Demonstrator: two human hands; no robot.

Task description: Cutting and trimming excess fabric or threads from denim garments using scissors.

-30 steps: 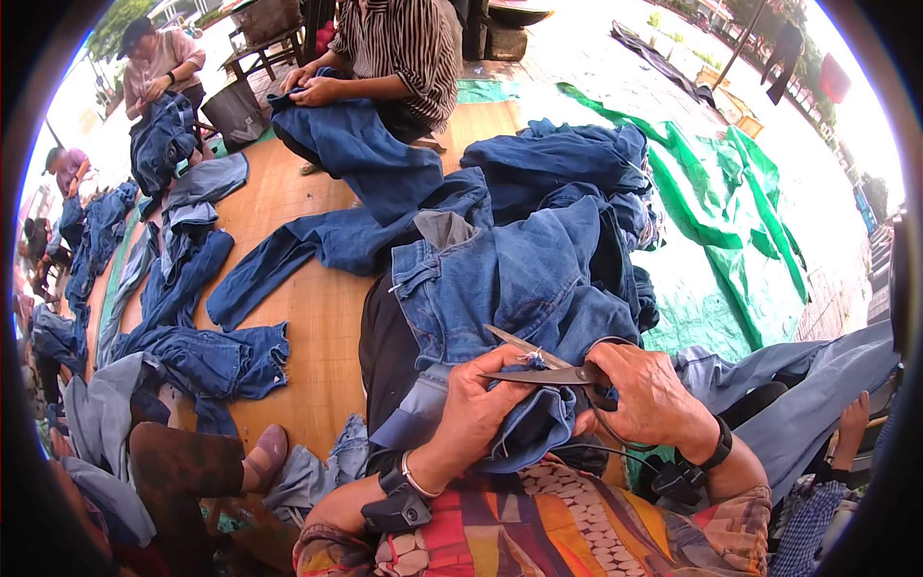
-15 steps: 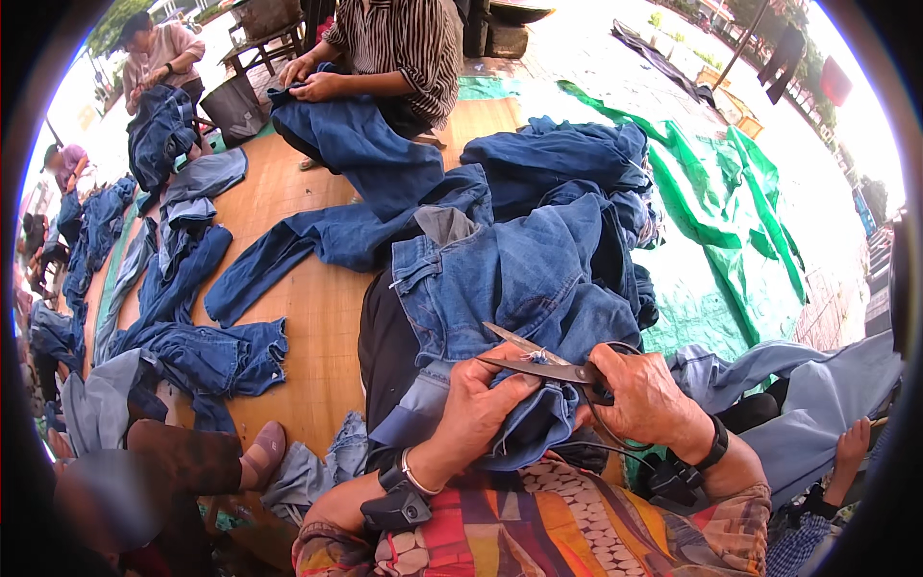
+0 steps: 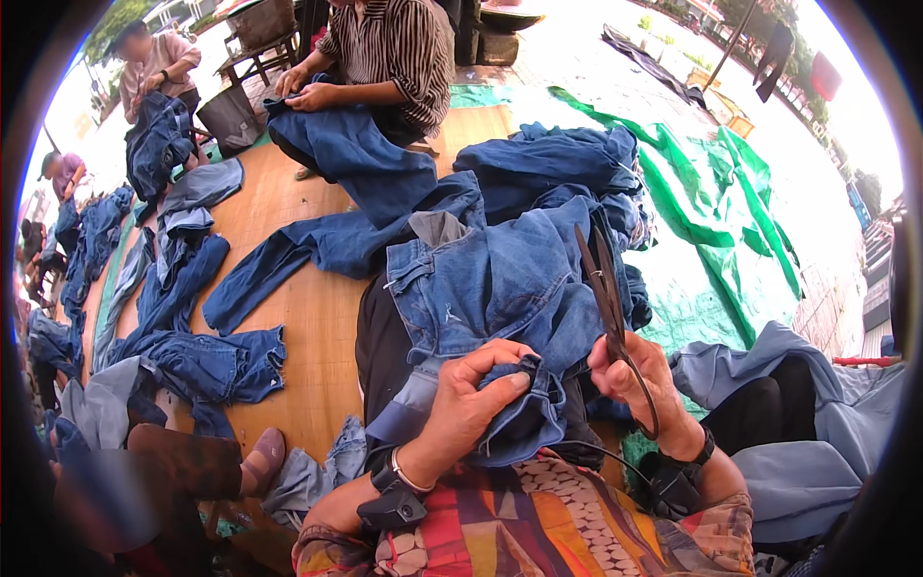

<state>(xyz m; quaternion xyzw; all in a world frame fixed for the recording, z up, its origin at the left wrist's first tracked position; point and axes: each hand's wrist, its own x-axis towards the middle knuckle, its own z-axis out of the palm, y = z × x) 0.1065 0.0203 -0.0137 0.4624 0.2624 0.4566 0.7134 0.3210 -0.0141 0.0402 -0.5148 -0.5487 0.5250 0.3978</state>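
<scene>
Across my lap lies a pair of blue denim jeans (image 3: pixel 490 279), its waistband toward the left and a grey pocket lining showing. My left hand (image 3: pixel 471 399) pinches a bunched hem of the denim, thumb on top. In my right hand (image 3: pixel 635 380) is a pair of dark metal scissors (image 3: pixel 606 298), held upright to the right of the hem and apart from the cloth. The blades point away from me and lie nearly together. My right fingers wrap round the handle loops, partly hiding them.
A heap of dark jeans (image 3: pixel 548 159) lies beyond my lap. Opposite sits a person in a striped shirt (image 3: pixel 394 53) handling denim. More jeans (image 3: pixel 212 361) spread over the tan mat (image 3: pixel 298 317) at left. Green sheeting (image 3: pixel 711 221) and light-blue denim (image 3: pixel 798 471) are on the right.
The scissors have come away from the hem and swung from pointing left to pointing upward. My right hand has turned with them. My left hand still grips the denim.
</scene>
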